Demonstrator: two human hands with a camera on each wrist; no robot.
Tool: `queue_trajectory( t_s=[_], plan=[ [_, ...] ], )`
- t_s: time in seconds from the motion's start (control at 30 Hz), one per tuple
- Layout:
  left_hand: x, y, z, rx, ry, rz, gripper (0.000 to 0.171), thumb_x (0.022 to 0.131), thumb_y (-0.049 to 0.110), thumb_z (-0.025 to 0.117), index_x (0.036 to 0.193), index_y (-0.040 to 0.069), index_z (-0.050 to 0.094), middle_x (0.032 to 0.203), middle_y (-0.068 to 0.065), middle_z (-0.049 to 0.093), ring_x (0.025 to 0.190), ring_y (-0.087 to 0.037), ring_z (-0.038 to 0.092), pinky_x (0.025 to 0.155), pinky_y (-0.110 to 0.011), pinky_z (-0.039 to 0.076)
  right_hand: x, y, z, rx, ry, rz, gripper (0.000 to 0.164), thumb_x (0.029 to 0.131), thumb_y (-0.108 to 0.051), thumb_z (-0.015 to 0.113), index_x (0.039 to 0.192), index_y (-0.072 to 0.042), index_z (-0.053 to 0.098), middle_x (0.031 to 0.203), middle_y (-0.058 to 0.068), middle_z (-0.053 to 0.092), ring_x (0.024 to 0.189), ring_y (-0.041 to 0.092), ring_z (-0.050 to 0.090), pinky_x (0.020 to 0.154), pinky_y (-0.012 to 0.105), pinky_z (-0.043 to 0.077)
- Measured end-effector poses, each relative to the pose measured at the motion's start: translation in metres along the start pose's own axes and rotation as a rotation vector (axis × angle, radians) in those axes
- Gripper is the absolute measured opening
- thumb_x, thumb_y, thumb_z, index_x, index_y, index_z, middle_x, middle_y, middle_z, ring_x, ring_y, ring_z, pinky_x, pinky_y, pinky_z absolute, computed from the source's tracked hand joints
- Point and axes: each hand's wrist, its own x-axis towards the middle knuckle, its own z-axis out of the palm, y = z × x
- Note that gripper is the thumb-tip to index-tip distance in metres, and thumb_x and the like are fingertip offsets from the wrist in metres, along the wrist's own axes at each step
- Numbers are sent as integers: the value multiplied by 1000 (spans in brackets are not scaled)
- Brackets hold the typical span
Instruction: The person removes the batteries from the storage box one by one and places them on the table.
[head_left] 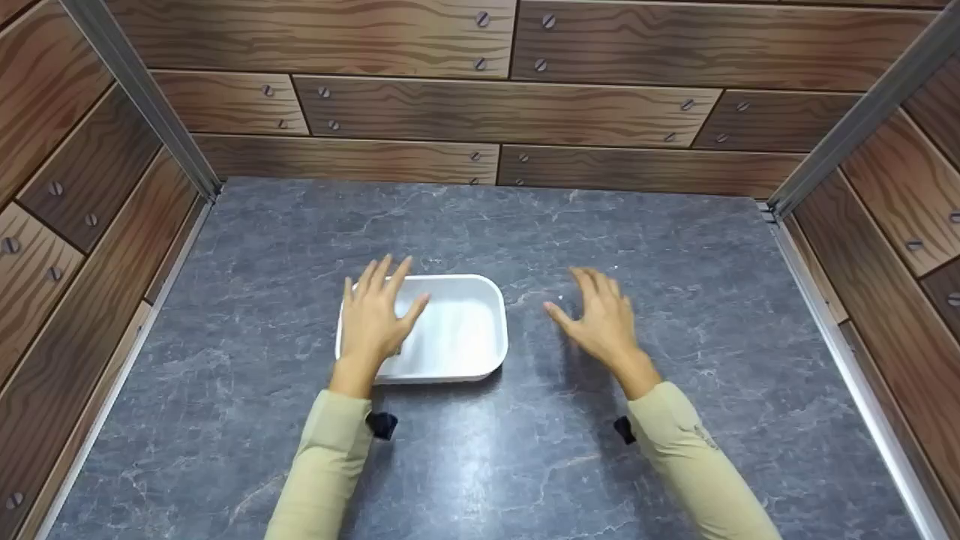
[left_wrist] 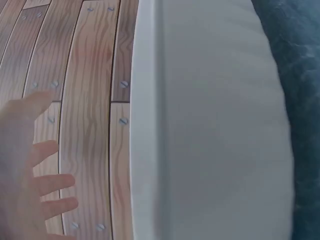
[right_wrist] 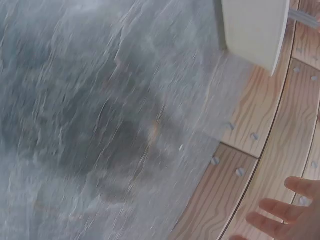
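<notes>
A white rectangular tub [head_left: 457, 326] with rounded corners sits on the grey marbled surface, slightly left of the middle. Above its left side is my left hand [head_left: 371, 319], fingers and thumb spread, covering part of the tub. A small brownish bit shows by the edge of that hand. To the right of the tub, apart from it, my right hand [head_left: 604, 319] hovers over the surface with loosely spread fingers, holding nothing. The left wrist view has the tub's side wall [left_wrist: 225, 120] close up beside the left hand [left_wrist: 30, 170]; the right wrist view catches the tub's end [right_wrist: 255, 30].
Wood-patterned panels [head_left: 480, 112] with printed screws enclose the back and both sides. Metal posts [head_left: 142, 97] stand at the back corners, and pale metal rails [head_left: 855, 375] run along the side edges. Each sleeve has a small black camera [head_left: 382, 425] at the wrist.
</notes>
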Motion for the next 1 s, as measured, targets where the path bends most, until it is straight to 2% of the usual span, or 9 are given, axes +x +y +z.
queue_trajectory(
  t_s=[0.2, 0.37, 0.5, 0.6, 0.8, 1.0],
  plan=[
    [-16, -18, 6, -84, 129, -7, 53, 92, 48, 58, 139, 23, 52, 143, -14, 53, 134, -36, 48, 111, -55, 37, -8, -13, 5, 67, 50, -77, 59, 87, -40, 68, 133, -5, 54, 128, 20, 61, 118, 40, 56, 96, 55, 49],
    [-26, -32, 11, -112, 212, -8, 48, 90, 42, 63, 132, 21, 59, 137, -14, 58, 127, -35, 54, 93, -53, 51, -14, -24, 9, 102, 46, -100, 50, 86, -32, 70, 127, -6, 58, 120, 18, 66, 113, 37, 61, 94, 52, 51],
    [-32, -43, 14, -130, 251, -37, 46, 89, 40, 65, 131, 21, 61, 135, -14, 60, 122, -35, 57, 81, -57, 54, -17, -32, 14, 165, 46, -154, 45, 85, -25, 72, 123, -4, 60, 113, 18, 68, 106, 35, 64, 91, 50, 52],
    [-35, -51, 15, -155, 250, -65, 46, 89, 39, 65, 130, 21, 61, 134, -14, 60, 120, -36, 58, 79, -59, 53, -19, -38, 19, 215, 41, -192, 43, 84, -21, 73, 121, -4, 61, 110, 19, 69, 102, 34, 65, 88, 48, 54],
    [-38, -66, 14, -224, 206, -138, 47, 89, 40, 66, 132, 24, 60, 137, -11, 58, 117, -38, 60, 84, -58, 51, -24, -51, 24, 277, 19, -242, 36, 83, -16, 73, 115, 0, 63, 101, 19, 70, 93, 32, 67, 84, 45, 55],
    [-39, -83, 15, -353, 111, -200, 49, 91, 38, 64, 137, 25, 54, 142, -8, 55, 127, -35, 55, 102, -52, 45, -26, -60, 30, 295, 4, -289, 29, 83, -13, 72, 108, 2, 65, 93, 17, 70, 85, 30, 67, 77, 41, 56]
  ],
)
